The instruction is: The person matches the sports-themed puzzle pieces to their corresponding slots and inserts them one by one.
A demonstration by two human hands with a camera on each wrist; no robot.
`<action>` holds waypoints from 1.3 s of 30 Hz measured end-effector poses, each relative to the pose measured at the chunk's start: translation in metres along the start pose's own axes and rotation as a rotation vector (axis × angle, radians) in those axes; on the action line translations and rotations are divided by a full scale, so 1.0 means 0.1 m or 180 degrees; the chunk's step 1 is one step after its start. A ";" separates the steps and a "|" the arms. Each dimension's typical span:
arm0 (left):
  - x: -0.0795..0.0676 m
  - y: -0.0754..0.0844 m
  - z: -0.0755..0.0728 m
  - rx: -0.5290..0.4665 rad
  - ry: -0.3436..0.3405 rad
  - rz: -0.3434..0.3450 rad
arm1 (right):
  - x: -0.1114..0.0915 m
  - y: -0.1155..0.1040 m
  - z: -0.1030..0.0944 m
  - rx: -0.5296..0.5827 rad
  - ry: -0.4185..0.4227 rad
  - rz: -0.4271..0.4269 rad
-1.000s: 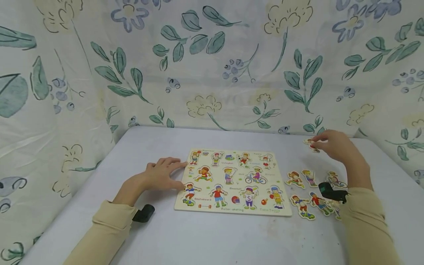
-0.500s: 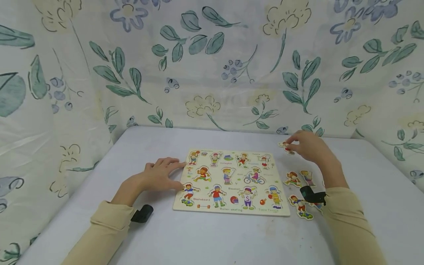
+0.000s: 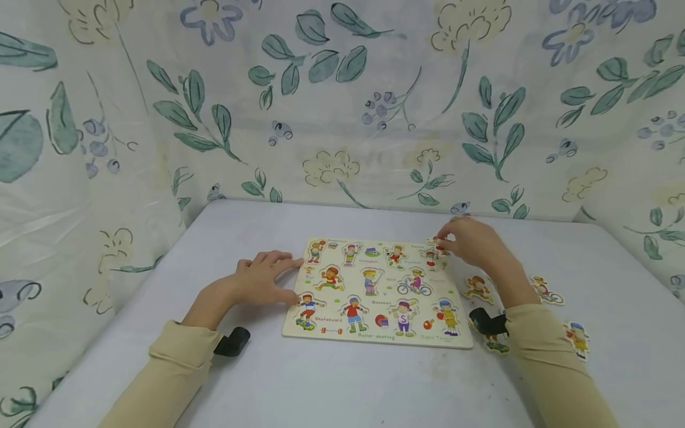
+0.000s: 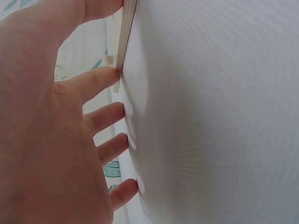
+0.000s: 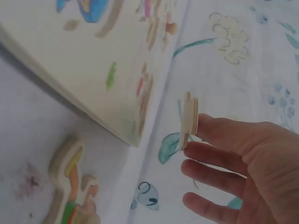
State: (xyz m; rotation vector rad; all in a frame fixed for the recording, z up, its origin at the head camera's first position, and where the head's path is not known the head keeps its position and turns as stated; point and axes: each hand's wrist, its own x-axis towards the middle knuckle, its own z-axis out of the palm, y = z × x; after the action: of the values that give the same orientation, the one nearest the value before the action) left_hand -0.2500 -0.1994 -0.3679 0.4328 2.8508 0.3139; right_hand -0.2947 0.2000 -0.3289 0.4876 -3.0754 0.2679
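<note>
A pale wooden puzzle board [image 3: 348,291] printed with children playing sports lies on the table. At its left edge my left hand [image 3: 259,282] is spread, thumb and index fingertip touching the edge; in the left wrist view its other fingertips [image 4: 120,141] rest on the white surface. Over the board's far right corner, my right hand [image 3: 473,241] pinches a small wooden puzzle piece [image 5: 189,121] between thumb and index finger. The piece is seen edge-on in the right wrist view, above the surface. A tennis player picture [image 3: 430,259] lies just below it on the board.
Right of the board lie loose puzzle pieces: a runner [image 3: 477,288], a cyclist [image 3: 547,290], a table tennis player [image 3: 578,340] and a skateboarder [image 3: 496,343]. My right forearm hides part of that group. A flowered cloth [image 3: 396,142] hangs behind the table.
My right hand has moved left with the puzzle piece, from beyond the loose pieces to over the board's far right corner. My left hand has stayed at the board's left edge.
</note>
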 end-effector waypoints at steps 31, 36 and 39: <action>0.00 0.04 -0.03 0.0031 -0.0040 -0.0013 | 0.03 -0.02 0.16 0.0354 -0.0780 0.0119; -0.01 0.03 -0.03 0.0014 -0.0056 -0.0014 | 0.05 -0.05 0.17 0.0320 -0.0776 0.0124; -0.01 0.03 -0.04 0.0012 -0.0057 -0.0012 | 0.05 -0.06 0.18 0.0306 -0.0768 0.0135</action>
State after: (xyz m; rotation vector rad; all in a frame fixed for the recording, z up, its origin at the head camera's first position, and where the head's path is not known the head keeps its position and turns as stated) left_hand -0.2493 -0.1971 -0.3632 0.4289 2.8348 0.3027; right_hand -0.2976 0.1898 -0.3453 0.4925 -3.3228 0.3866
